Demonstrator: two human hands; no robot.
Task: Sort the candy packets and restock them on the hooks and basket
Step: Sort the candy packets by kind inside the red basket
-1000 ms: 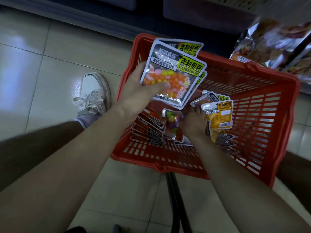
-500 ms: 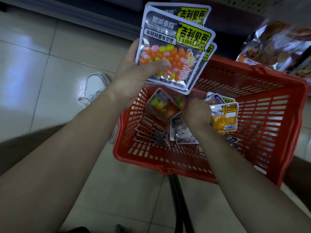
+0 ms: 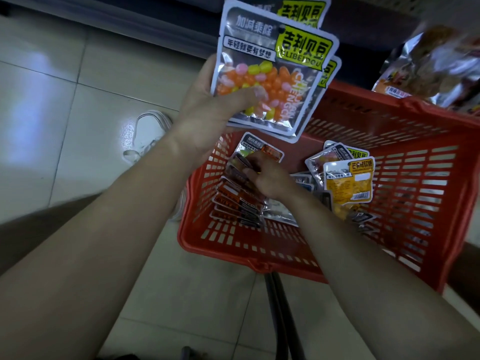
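Note:
My left hand (image 3: 207,105) holds a fanned stack of jelly bean packets (image 3: 270,74) above the far left corner of the red basket (image 3: 405,141); the packets are silver with yellow labels and show orange, pink and yellow beans. My right hand (image 3: 267,178) is down inside the basket, fingers pinched on a small candy packet with an orange label (image 3: 262,152). Beneath it lies a row of dark orange-striped packets (image 3: 233,203). A yellow mango candy packet (image 3: 349,183) stands upright to the right, with more jelly bean packets behind it.
The basket sits on a tiled floor (image 3: 65,100) with its black handle (image 3: 275,307) lying toward me. My white shoe (image 3: 145,136) is left of the basket. Shiny snack bags (image 3: 436,63) hang at the upper right. A dark shelf base (image 3: 155,19) runs along the top.
My left hand raised the jelly bean stack higher and closer to the camera. My right hand moved left inside the basket and closed on a small orange-labelled packet.

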